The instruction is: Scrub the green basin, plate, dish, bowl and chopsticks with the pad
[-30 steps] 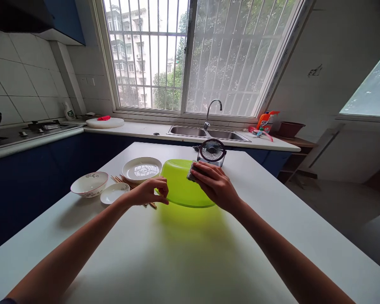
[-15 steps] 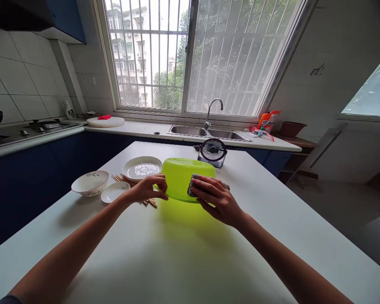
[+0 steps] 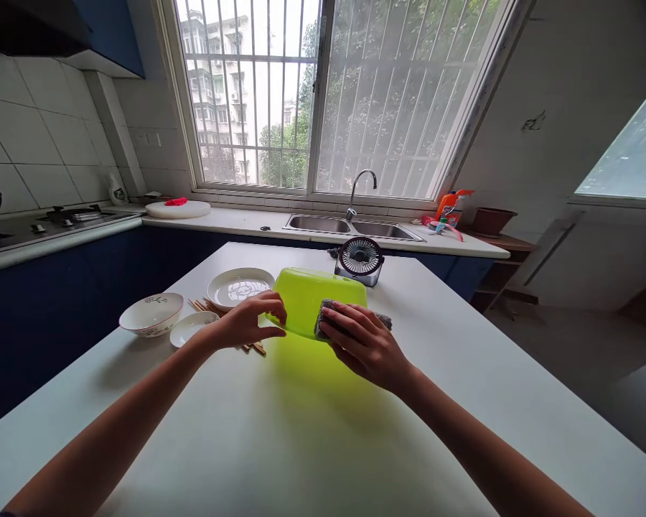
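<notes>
Head view: green basin (image 3: 304, 298) over the white table (image 3: 280, 445), tilted, rim lower, base upward, long axis left to right. Left hand (image 3: 247, 322) pinches its left rim; right hand (image 3: 374, 350) clasps grey cloth (image 3: 321, 322) against its near wall.

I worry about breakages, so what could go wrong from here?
The tilted green basin could slip if the left hand grips its rim loosely while the right hand holds a grey cloth against it. The left hand might also nudge the small dish close by.
</notes>
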{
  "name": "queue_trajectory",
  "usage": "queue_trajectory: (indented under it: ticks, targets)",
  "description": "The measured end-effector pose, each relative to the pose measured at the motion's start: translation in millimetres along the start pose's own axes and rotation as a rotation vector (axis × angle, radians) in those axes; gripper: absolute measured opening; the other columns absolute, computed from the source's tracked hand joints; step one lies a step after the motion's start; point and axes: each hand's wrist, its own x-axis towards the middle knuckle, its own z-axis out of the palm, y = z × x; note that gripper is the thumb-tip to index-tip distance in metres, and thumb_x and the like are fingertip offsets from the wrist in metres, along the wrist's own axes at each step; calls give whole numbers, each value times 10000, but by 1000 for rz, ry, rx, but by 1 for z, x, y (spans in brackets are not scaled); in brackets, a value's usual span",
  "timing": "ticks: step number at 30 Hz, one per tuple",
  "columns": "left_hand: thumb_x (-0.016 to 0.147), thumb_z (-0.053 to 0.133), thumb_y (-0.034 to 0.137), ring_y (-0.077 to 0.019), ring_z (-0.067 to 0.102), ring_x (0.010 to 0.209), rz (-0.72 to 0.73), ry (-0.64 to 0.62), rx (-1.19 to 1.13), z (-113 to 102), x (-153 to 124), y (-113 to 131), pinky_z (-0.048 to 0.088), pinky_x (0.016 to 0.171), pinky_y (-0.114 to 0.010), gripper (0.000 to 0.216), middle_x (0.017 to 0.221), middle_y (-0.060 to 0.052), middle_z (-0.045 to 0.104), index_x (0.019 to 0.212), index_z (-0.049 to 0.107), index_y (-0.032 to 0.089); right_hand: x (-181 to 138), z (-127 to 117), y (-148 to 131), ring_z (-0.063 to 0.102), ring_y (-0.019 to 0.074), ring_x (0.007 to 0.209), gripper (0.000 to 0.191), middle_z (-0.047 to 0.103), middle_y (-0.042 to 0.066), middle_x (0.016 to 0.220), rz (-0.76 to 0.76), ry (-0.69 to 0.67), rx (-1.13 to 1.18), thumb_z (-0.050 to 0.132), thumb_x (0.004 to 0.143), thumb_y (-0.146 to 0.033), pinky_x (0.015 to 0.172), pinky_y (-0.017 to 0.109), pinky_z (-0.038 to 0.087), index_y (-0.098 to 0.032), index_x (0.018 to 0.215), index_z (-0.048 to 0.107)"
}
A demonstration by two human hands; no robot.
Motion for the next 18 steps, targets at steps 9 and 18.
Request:
queue_trajectory:
  ticks: [9, 18]
  targets:
    - [820, 743, 274, -168, 546, 796, -2, -61, 155, 6, 6, 19, 433, 727, -271, 162, 830, -28, 634, 793, 619, 173, 9, 5, -16, 531, 264, 1310, 350, 638, 101, 1328, 11, -28, -75, 551, 952, -149, 1047, 439, 493, -189, 1296, 604]
    - [857, 703, 299, -165, 502, 782, -16, -60, 33, 12, 4, 11, 423, 732, -273, 189, 759, -15, 598, 751, 616, 169, 11, 2, -1, 535, 239, 1307, 365, 627, 86, 1346, 19, -39, -4, 544, 977, -187, 1064, 428, 484, -221, 1338, 580]
